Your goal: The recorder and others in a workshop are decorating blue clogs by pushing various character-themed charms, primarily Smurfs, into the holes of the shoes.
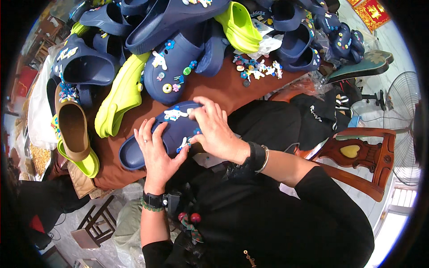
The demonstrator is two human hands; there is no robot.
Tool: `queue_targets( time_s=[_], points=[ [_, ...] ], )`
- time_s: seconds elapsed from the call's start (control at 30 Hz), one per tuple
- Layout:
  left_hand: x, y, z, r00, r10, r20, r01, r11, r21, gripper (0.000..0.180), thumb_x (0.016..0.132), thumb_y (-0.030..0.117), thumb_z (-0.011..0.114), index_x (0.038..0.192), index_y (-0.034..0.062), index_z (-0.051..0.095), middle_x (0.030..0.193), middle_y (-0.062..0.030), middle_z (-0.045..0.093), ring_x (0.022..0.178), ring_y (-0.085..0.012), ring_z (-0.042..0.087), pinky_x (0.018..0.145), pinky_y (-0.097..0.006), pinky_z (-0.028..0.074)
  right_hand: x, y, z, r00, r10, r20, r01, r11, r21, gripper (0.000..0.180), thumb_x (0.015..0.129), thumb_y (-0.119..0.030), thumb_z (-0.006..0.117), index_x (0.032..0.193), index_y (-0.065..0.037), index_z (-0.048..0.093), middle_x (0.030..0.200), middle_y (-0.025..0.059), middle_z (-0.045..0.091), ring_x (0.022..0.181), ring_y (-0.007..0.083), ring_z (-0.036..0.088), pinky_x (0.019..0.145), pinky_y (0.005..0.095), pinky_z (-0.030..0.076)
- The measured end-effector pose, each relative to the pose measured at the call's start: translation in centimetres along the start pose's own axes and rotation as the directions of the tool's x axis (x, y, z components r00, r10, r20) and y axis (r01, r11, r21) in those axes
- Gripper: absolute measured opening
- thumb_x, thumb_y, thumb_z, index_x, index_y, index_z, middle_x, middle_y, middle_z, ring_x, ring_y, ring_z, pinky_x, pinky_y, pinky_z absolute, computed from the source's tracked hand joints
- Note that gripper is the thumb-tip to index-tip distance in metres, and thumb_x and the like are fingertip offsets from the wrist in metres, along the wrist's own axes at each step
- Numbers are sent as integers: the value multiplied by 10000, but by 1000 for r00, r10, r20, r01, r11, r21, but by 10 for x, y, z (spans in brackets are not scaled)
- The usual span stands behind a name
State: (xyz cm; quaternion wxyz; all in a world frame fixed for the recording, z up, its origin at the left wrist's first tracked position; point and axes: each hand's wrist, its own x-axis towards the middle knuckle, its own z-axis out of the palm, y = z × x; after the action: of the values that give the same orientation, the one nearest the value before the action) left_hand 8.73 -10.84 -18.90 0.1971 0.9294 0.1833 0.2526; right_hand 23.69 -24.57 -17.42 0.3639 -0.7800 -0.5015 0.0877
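Observation:
A navy blue clog (167, 129) lies at the near edge of the brown-covered table, its toe to the right and heel to the left. My left hand (157, 152) grips its near side, fingers over the top and thumb by a small blue-and-white charm (183, 144). Over the toe curve the fingers of my right hand (215, 131), with the thumb close to the same charm. A white character charm (175, 114) and a blue flower charm (197, 131) also sit on the upper. Whether either thumb presses the charm, I cannot tell.
Navy clogs (172, 67) and lime green clogs (119, 100) crowd the table beyond my hands, with a brown clog (73, 129) at left. Loose charms (259, 69) lie behind at right. A wooden chair (357, 156) and a fan (402, 127) stand to the right.

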Motion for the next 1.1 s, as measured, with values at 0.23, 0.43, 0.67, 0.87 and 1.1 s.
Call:
queue_targets(
  time_s=[0.23,0.43,0.67,0.87,1.1],
  points=[
    [-3,2,1,1000,-18,20,18,1000,-8,758,678,312,852,1318,89,512,1450,-202,389,1394,-423,343,1181,-642,161,8,4,7,986,163,45,-164,986,14,918,643,-49,869,1425,-131,396,1475,195,351,1369,410,334,964,551,345],
    [2,3,3,1000,-4,-4,4,997,71,739,680,264,833,1314,83,498,1455,-194,401,1394,-418,349,1192,-611,170,18,-3,25,989,92,117,-75,987,-144,882,655,-35,850,1413,-107,404,1481,154,360,1385,378,317,988,534,322],
    [11,-11,-4,1000,-19,10,20,998,-54,783,659,297,853,1319,62,503,1405,-189,436,1341,-420,396,1185,-604,207,4,14,6,994,-104,-28,106,992,72,393,727,-104,818,1066,-109,619,1267,99,514,1253,331,445,994,474,363],
    [9,-7,-6,999,-31,29,33,997,-65,784,653,288,853,1315,60,502,1393,-183,443,1332,-411,396,1187,-578,222,-6,-2,1,996,-82,-30,83,995,55,178,757,-136,792,886,-104,674,1109,27,583,1199,290,474,1000,453,351],
    [11,-6,-6,999,-32,26,33,998,-49,787,650,284,852,1316,57,502,1389,-186,448,1327,-414,400,1178,-572,234,-7,9,17,990,102,-100,-79,975,208,118,763,-144,800,799,-97,698,1211,24,616,1241,289,459,1017,452,335]
  ],
)
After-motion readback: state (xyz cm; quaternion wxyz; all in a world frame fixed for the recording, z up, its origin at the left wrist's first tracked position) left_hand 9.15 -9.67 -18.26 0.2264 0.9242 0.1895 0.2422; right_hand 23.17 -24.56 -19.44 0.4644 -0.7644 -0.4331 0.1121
